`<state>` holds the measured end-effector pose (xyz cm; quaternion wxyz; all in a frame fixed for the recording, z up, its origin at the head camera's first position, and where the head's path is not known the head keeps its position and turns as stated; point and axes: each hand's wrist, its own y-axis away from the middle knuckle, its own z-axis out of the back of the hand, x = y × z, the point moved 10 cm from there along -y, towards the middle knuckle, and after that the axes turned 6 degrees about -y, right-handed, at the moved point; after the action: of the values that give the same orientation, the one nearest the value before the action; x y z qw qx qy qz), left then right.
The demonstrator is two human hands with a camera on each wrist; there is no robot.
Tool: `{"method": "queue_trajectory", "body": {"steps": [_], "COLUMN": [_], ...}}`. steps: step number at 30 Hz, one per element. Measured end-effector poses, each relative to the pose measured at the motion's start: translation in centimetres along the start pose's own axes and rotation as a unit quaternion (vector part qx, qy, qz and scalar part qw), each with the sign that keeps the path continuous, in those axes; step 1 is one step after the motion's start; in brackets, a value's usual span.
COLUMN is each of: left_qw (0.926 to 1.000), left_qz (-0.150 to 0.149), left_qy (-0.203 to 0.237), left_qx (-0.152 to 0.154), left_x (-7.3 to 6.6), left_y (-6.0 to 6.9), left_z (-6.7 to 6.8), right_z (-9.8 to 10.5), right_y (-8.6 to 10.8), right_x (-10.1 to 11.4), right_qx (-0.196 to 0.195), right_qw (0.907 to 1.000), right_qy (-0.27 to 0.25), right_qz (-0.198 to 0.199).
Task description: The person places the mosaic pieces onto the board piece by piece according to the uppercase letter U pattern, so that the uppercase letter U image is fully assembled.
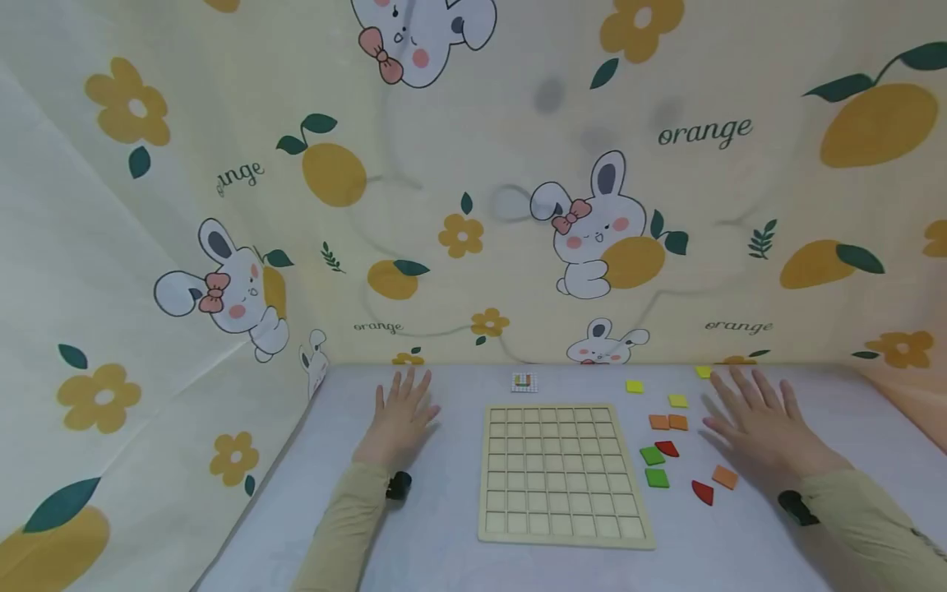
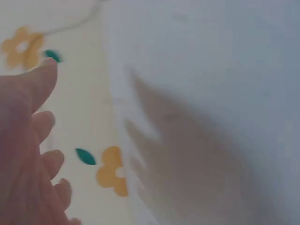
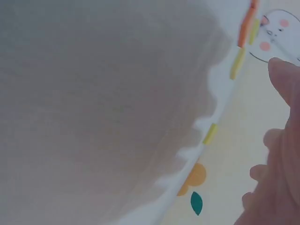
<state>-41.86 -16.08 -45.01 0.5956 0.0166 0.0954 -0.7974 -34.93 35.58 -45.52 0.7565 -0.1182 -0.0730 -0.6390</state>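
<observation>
In the head view my left hand [image 1: 397,423], fingers spread, is over the white table left of a pale wooden grid board [image 1: 565,474]. My right hand [image 1: 765,423] is spread the same way on the far right, holding nothing. Between the board and that hand lie yellow squares [image 1: 677,401], orange squares [image 1: 659,422], green squares [image 1: 656,478] and two red curved-edge pieces [image 1: 703,492]. One yellow square [image 1: 704,372] is close to the right fingertips. Shadows under both hands show in the wrist views; the left palm [image 2: 18,122] has nothing in it.
Behind the board is a small card [image 1: 524,382] with a coloured pattern. A curtain [image 1: 473,148] printed with rabbits, oranges and flowers hangs along the table's back edge and left side. Dark wrist cameras [image 1: 399,486] sit at both cuffs.
</observation>
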Motion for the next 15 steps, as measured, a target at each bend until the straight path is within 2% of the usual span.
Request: {"method": "queue_trajectory", "body": {"steps": [2, 4, 7, 9, 11, 12, 15], "left_qw": [0.9968, 0.9872, 0.9649, 0.9492, 0.926, 0.9101, 0.8537], "left_qz": [0.003, 0.009, 0.03, 0.046, 0.06, 0.068, 0.093], "left_qy": [0.079, 0.159, 0.26, 0.311, 0.372, 0.409, 0.512], "left_qx": [0.007, 0.0, -0.015, -0.022, -0.018, -0.013, 0.008], "left_x": [0.4, 0.7, 1.3, 1.7, 1.9, 2.0, 2.2], "left_y": [-0.2, -0.3, -0.3, -0.3, -0.3, -0.2, -0.1], "left_z": [0.5, 1.5, 3.0, 3.7, 4.0, 4.0, 3.6], "right_z": [0.7, 1.3, 2.3, 2.6, 2.7, 2.7, 2.5], "right_y": [-0.4, -0.8, -1.3, -1.4, -1.4, -1.4, -1.4], "right_x": [0.3, 0.4, 0.7, 0.7, 0.7, 0.6, 0.3], "right_qx": [-0.019, -0.036, -0.037, -0.023, -0.008, -0.001, 0.012], "right_qw": [0.9995, 0.9977, 0.9902, 0.9829, 0.9734, 0.9685, 0.9531], "right_qy": [-0.022, -0.054, -0.133, -0.182, -0.228, -0.248, -0.298], "right_qz": [0.009, 0.017, 0.02, 0.005, -0.016, -0.026, -0.053]}}
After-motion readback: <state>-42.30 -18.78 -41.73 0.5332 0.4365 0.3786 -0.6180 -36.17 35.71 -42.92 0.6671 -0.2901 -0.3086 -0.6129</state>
